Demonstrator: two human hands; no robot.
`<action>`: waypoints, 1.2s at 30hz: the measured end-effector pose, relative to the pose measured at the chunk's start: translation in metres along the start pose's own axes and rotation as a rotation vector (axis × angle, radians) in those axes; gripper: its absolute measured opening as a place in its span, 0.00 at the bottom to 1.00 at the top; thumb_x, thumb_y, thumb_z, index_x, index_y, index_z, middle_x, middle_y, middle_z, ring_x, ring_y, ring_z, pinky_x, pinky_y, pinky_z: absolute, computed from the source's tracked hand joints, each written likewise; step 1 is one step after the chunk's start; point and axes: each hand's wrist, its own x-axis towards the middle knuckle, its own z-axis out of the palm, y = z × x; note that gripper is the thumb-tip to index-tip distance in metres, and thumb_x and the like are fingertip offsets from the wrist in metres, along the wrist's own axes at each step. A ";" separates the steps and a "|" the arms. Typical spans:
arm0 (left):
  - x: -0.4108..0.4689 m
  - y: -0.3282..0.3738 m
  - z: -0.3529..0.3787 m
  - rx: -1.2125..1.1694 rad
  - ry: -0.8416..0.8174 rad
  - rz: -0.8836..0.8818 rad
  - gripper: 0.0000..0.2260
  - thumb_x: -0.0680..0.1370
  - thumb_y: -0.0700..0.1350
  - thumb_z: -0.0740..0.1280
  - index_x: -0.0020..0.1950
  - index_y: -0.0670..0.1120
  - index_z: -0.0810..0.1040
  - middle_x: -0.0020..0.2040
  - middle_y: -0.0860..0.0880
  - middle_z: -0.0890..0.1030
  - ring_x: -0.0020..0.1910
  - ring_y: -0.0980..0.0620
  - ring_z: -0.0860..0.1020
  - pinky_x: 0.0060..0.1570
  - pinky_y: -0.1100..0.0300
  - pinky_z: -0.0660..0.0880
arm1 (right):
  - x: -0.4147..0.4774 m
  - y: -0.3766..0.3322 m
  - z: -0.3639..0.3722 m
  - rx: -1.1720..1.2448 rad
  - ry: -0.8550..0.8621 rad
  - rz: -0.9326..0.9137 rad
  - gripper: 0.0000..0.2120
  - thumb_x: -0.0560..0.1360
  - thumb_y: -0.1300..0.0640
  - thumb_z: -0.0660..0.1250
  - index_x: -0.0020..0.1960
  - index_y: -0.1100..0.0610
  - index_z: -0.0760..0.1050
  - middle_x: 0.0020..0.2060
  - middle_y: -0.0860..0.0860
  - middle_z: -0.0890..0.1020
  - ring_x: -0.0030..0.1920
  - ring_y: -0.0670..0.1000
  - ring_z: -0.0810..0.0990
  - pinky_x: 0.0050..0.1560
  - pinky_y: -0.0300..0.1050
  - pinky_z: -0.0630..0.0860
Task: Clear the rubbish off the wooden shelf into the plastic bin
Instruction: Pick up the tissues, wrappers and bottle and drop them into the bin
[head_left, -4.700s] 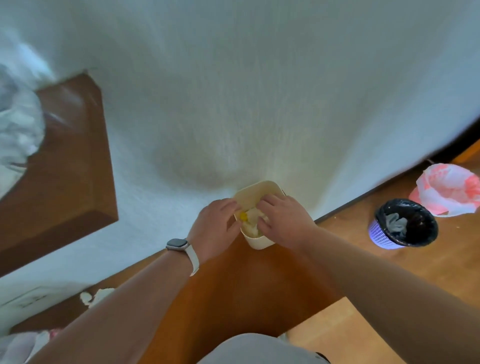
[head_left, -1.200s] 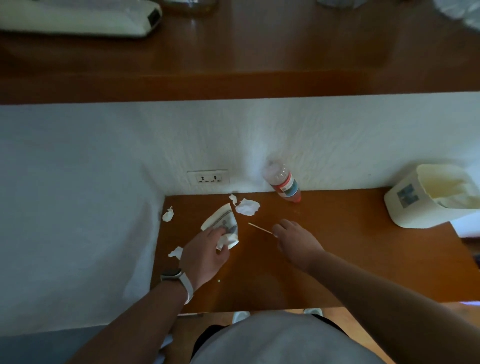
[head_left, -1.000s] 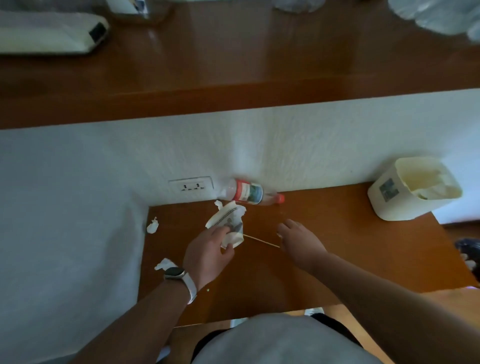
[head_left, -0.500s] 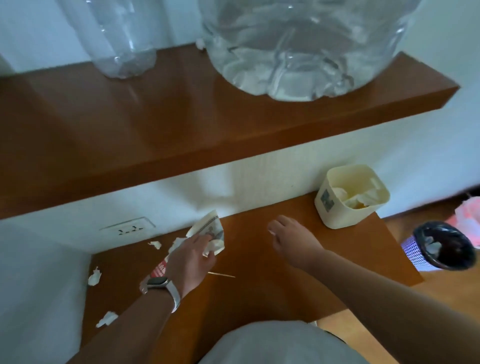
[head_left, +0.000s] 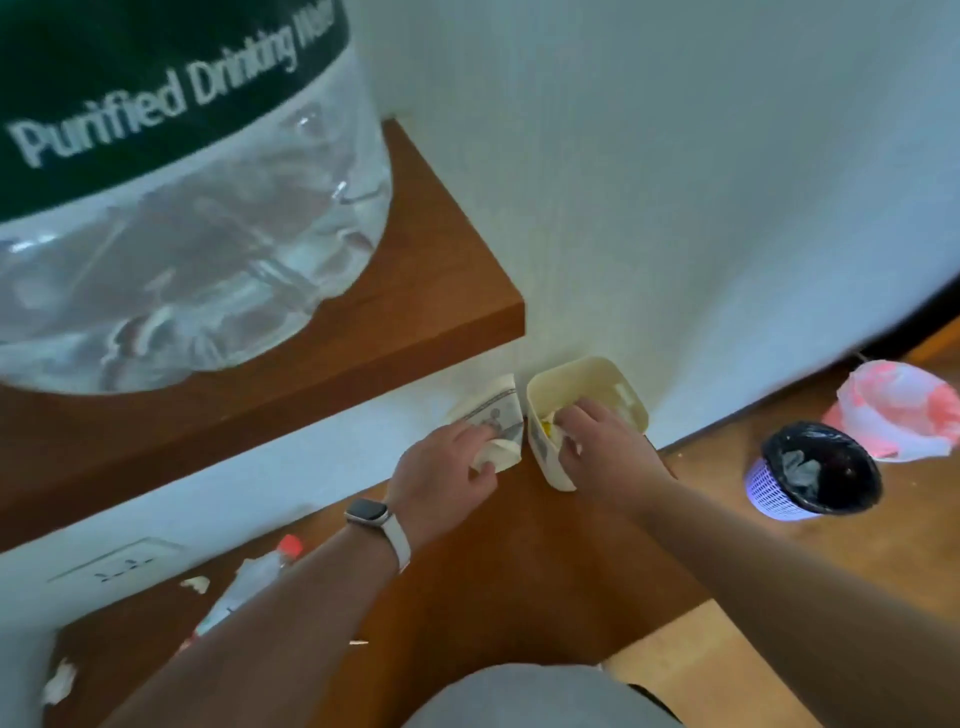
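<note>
The left hand (head_left: 447, 467), fingers clamped on crumpled paper (head_left: 493, 421), sits at nine o'clock of the cream plastic bin (head_left: 550, 470), whose rim the right hand (head_left: 597, 441) grips; next, lift it over the rim.

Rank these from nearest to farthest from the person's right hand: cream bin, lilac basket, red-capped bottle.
1. cream bin: right hand is reaching into it.
2. lilac basket: on the floor, to the right.
3. red-capped bottle: lying far left on the shelf.
</note>
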 end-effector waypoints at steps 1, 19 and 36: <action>0.011 0.011 0.003 -0.008 -0.014 0.018 0.18 0.77 0.51 0.63 0.67 0.53 0.73 0.64 0.54 0.77 0.60 0.53 0.74 0.54 0.57 0.75 | 0.000 0.010 -0.005 0.009 0.005 0.017 0.10 0.76 0.60 0.63 0.57 0.57 0.76 0.51 0.53 0.77 0.48 0.57 0.77 0.45 0.53 0.77; 0.078 0.071 0.052 0.136 -0.180 0.039 0.18 0.76 0.52 0.61 0.66 0.52 0.73 0.60 0.52 0.77 0.57 0.50 0.75 0.54 0.56 0.71 | 0.009 0.090 -0.022 0.060 -0.042 -0.047 0.13 0.76 0.55 0.66 0.59 0.56 0.77 0.51 0.51 0.80 0.50 0.53 0.76 0.52 0.48 0.74; -0.056 -0.031 -0.007 0.244 -0.033 -0.186 0.20 0.79 0.55 0.60 0.71 0.52 0.67 0.71 0.51 0.69 0.71 0.49 0.66 0.69 0.51 0.63 | 0.035 -0.027 0.008 -0.170 -0.284 -0.414 0.22 0.79 0.42 0.56 0.68 0.51 0.69 0.65 0.47 0.73 0.64 0.51 0.71 0.64 0.51 0.70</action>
